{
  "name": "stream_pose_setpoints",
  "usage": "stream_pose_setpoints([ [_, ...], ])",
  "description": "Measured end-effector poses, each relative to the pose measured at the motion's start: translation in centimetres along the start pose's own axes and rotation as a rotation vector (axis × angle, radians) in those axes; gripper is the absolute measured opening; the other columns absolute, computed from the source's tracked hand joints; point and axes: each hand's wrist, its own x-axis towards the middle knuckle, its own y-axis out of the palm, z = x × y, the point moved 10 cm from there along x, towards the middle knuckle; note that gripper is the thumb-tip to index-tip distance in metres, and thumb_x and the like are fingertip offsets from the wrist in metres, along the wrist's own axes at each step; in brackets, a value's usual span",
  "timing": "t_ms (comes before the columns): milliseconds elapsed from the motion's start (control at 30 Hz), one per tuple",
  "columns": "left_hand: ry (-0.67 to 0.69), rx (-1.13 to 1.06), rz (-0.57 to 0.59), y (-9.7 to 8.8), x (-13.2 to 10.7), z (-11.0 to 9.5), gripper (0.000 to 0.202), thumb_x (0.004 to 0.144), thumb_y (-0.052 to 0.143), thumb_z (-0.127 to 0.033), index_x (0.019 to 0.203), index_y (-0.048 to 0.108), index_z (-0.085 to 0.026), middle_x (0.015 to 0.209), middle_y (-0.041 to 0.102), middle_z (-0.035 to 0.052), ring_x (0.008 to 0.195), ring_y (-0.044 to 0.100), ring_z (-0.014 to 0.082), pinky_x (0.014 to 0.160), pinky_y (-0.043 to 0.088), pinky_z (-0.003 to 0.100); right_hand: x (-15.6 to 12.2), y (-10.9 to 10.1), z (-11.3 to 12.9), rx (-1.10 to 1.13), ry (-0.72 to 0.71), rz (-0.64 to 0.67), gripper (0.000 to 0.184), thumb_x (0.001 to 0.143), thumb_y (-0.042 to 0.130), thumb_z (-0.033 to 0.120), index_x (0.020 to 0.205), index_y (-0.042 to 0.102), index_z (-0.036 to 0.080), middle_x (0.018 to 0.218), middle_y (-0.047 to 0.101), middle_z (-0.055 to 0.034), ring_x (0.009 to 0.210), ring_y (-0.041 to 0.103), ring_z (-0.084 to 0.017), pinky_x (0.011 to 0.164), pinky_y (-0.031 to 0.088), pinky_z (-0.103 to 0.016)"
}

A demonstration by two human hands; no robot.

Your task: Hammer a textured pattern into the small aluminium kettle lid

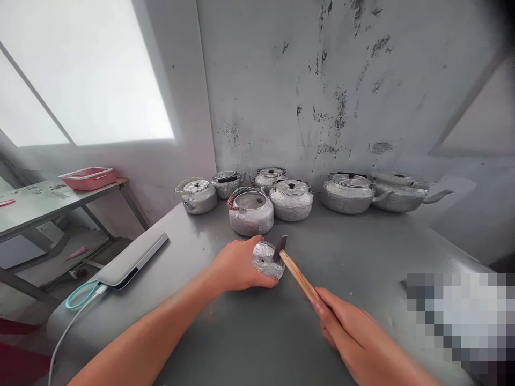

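My left hand (243, 265) grips a round, dimpled silver kettle lid (263, 261) by its edge, fingers on the far side and thumb on the near side. A small hole shows near the lid's middle. My right hand (341, 321) is closed round the wooden handle of a hammer (300, 276). The hammer's dark metal head is over the right part of the lid; whether it touches cannot be made out. Just beyond the lid stands a lidless silver kettle (251, 220) with a red and green wrapped handle.
Behind are several more dented kettles, among them a lidded kettle (292, 206) and a long-spouted kettle (400, 198) by the stained wall. A grey power bank (132, 257) with a cable lies left on the grey table (241, 343). A pink basket (88, 179) sits on another table.
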Motion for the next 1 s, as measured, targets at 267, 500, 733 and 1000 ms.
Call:
stream_pose_setpoints([
  [267, 0.000, -0.003, -0.003, -0.1, -0.1, 0.2, 0.075, 0.058, 0.072, -0.071, 0.122, 0.058, -0.033, 0.095, 0.073, -0.0001, 0.092, 0.068, 0.0301, 0.062, 0.045, 0.028, -0.2, -0.1, -0.3, -0.009, -0.007, -0.020, 0.049, 0.100, 0.020, 0.062, 0.085, 0.051, 0.028, 0.075, 0.055, 0.0011, 0.068, 0.049, -0.018, 0.063, 0.040, -0.029],
  [500, -0.007, -0.019, -0.006, -0.2, -0.1, 0.2, 0.083, 0.055, 0.074, -0.073, 0.125, 0.057, -0.033, 0.100, 0.073, 0.0002, 0.097, 0.068, 0.0312, 0.065, 0.047, 0.029, -0.5, -0.2, -0.6, -0.014, 0.007, -0.031, 0.049, 0.100, 0.021, 0.062, 0.081, 0.050, 0.028, 0.076, 0.057, 0.0009, 0.067, 0.049, -0.018, 0.060, 0.041, -0.028],
  [733, -0.030, -0.030, -0.005, -0.3, -0.1, 0.4, 0.093, 0.052, 0.076, -0.073, 0.132, 0.053, -0.033, 0.106, 0.072, 0.0023, 0.101, 0.067, 0.0331, 0.067, 0.048, 0.030, -0.4, -0.2, -0.8, -0.047, 0.034, -0.027, 0.049, 0.100, 0.019, 0.063, 0.081, 0.048, 0.028, 0.075, 0.057, 0.0010, 0.068, 0.050, -0.018, 0.059, 0.038, -0.030],
  [1000, -0.011, -0.049, -0.003, 0.0, 0.0, 0.6, 0.087, 0.052, 0.075, -0.075, 0.126, 0.055, -0.035, 0.101, 0.073, 0.0001, 0.098, 0.068, 0.0322, 0.065, 0.048, 0.029, -0.3, 0.0, -1.0, -0.017, 0.039, -0.019, 0.049, 0.099, 0.017, 0.063, 0.087, 0.050, 0.029, 0.081, 0.059, -0.0002, 0.078, 0.054, -0.021, 0.070, 0.042, -0.032],
])
